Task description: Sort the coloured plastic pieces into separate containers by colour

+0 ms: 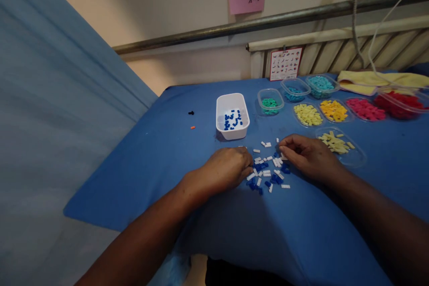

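Note:
A loose pile of small white bricks [267, 173] and dark blue bricks [276, 179] lies on the blue cloth between my hands. At the pile's left edge is my left hand [229, 165], its fingers curled down; what they hold, if anything, is hidden. My right hand [306, 154] is at the pile's right side, thumb and forefinger pinched together near some white bricks. I cannot make out anything in that pinch. Just beyond my left hand stands a white tub [233, 134] with several dark blue bricks [232, 120] on its bottom.
Clear containers of green [270, 105], teal, yellow [307, 115], orange, pink [365, 109] and red pieces stand at the back right. Nearer is a clear lid [355, 157] with pale yellow bricks. An orange piece [192, 128] and a black piece [191, 112] lie left of the tub.

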Available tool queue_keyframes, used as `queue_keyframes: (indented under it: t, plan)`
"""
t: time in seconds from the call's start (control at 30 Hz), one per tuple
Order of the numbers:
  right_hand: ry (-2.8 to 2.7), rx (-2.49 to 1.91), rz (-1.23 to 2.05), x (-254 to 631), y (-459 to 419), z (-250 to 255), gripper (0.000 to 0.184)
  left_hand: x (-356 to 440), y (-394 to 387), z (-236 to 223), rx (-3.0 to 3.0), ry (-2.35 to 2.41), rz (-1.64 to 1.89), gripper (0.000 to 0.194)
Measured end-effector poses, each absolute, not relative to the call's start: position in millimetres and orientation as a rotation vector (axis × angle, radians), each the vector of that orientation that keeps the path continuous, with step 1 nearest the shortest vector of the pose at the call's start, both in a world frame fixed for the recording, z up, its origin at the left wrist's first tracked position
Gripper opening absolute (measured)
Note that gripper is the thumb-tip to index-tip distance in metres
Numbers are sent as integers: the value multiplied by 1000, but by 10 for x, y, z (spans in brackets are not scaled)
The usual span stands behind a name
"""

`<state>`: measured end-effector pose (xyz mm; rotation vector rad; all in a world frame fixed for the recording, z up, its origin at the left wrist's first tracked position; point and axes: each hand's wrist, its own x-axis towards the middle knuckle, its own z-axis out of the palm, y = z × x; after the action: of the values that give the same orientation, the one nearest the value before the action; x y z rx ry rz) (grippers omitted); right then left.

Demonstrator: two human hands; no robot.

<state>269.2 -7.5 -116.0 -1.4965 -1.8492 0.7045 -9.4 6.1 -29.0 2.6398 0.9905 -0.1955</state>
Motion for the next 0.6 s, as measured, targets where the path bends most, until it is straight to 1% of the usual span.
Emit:
queue_keyframes:
  t: [0.13,0.2,0.3,0.37,0.47,0.6]
  plan:
    - [-1848,-1508,707,2693,-83,-1168,26,-239,73,-280,2679,1089,-249,23]
    - [-1845,-1522,705,2687,-79,-1177,26,-454,173,-264,2652,1292,-233,25]
    - [-1849,-1537,700,2669,-70,-1176,25,-872,497,-293,2585,1784,-145,29]
    - [-1844,-1547,695,2657,-70,-1163,25,-1132,780,-359,2546,1949,-91,29]
    - [-1827,-1559,697,2643,-75,-1135,24,-1409,1164,-470,2528,1934,-126,25]
    - [-1822,-1548,691,2630,-64,-1120,23,-1593,1515,-516,2500,2047,-116,30]
